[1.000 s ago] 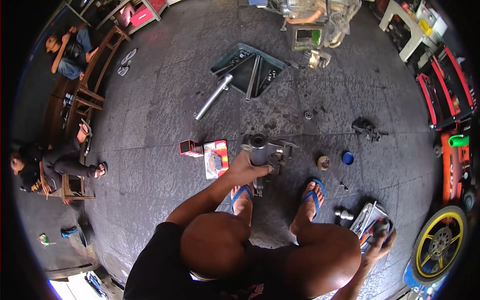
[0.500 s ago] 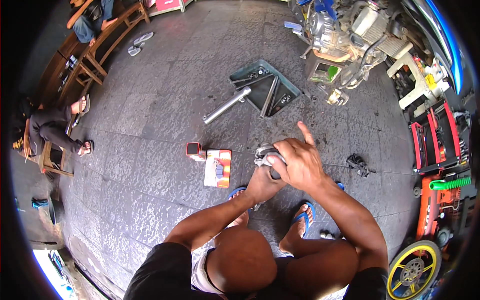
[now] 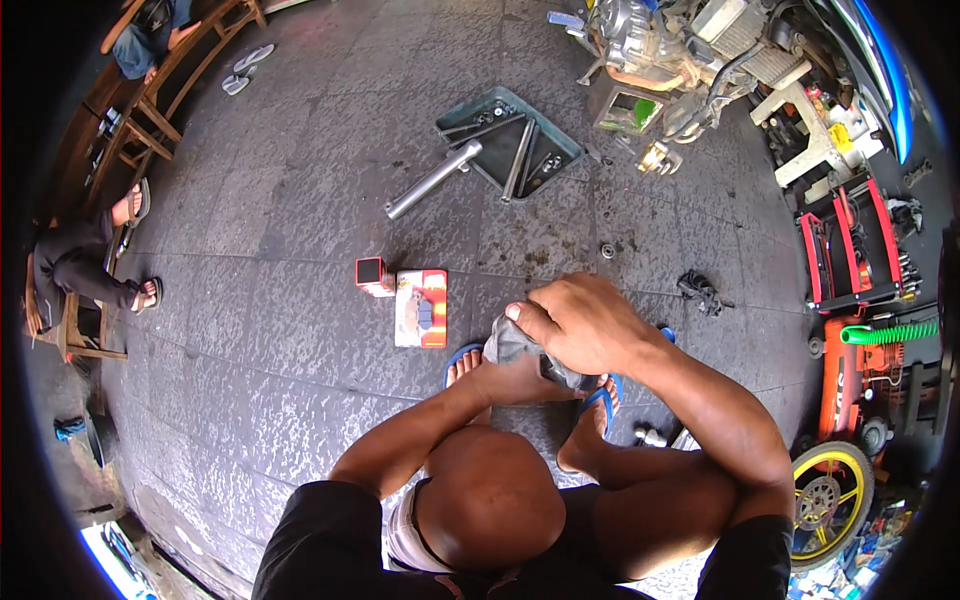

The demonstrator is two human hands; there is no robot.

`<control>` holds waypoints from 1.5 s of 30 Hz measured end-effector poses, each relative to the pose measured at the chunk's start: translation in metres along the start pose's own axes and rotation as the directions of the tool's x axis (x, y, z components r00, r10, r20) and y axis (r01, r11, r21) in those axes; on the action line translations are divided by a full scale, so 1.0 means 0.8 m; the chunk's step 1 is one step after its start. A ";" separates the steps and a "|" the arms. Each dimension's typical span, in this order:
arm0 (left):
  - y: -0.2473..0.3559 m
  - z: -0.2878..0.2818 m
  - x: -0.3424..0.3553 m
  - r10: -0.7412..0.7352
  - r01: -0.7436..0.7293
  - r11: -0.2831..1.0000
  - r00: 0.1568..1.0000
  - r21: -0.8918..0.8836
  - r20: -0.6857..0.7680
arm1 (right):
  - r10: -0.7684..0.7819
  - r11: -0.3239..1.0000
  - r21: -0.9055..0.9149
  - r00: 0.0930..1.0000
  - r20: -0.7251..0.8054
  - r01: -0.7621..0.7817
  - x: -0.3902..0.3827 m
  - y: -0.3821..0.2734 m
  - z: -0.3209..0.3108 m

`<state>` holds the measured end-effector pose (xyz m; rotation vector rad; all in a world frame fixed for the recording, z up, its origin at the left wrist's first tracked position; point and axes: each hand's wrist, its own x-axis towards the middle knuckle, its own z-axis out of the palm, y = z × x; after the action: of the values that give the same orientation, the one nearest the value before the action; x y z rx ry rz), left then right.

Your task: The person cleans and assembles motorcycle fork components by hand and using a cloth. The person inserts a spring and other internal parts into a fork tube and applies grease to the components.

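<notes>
Both my hands meet above the floor in front of my knees. My right hand (image 3: 590,322) is closed over the top of a crumpled grey rag (image 3: 512,342), its thumb pressed along the cloth. Below it, my left hand (image 3: 525,378) is wrapped round a dark part, mostly covered by the rag and both hands, so its kind cannot be made out. Left of them, a red and white box (image 3: 421,310) with a picture of brake pads lies flat. Beside that box is a small red and black box (image 3: 373,277).
Ahead lie a green-grey tray (image 3: 487,118) of metal parts and a silver tube (image 3: 430,182). A small metal ring (image 3: 608,251) and a dark rag (image 3: 703,293) are on the floor. An engine (image 3: 640,50), red tool rack (image 3: 845,245) and yellow wheel (image 3: 832,505) stand right; seated people are left.
My hands have come down and closer to my knees with the rag. The right forefinger, stretched out before, is now curled in. The floor ring has come into sight.
</notes>
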<state>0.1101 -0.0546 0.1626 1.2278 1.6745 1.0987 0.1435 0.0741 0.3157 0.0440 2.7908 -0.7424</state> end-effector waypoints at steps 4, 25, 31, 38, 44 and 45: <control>0.008 -0.021 0.002 -0.029 0.051 0.992 0.981 -0.114 0.190 | -0.009 0.999 0.034 0.991 -0.132 0.013 -0.008 0.000 0.008; 0.050 -0.106 0.062 0.648 -0.721 0.680 0.678 0.138 0.347 | -0.617 0.732 -0.107 0.589 -0.522 0.673 -0.042 0.012 0.028; 0.066 -0.110 0.033 0.570 -0.591 0.680 0.798 0.434 0.195 | -0.486 0.863 -0.441 0.639 -0.596 0.245 -0.061 0.045 0.002; 0.079 -0.088 0.010 0.590 -0.539 0.725 0.807 0.429 0.019 | 0.086 0.986 0.154 0.600 -0.795 0.063 -0.131 0.077 -0.027; 0.073 -0.084 0.005 0.657 -0.552 0.642 0.754 0.533 -0.011 | -0.015 0.988 0.105 0.742 -0.670 0.116 -0.157 0.086 -0.034; 0.072 -0.081 0.003 0.650 -0.553 0.650 0.760 0.522 -0.003 | 0.013 0.987 0.124 0.730 -0.683 0.099 -0.162 0.093 -0.036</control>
<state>0.0669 -0.0552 0.2380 2.2065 1.7983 1.2321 0.2691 0.1574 0.3362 0.3550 3.4241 -1.1471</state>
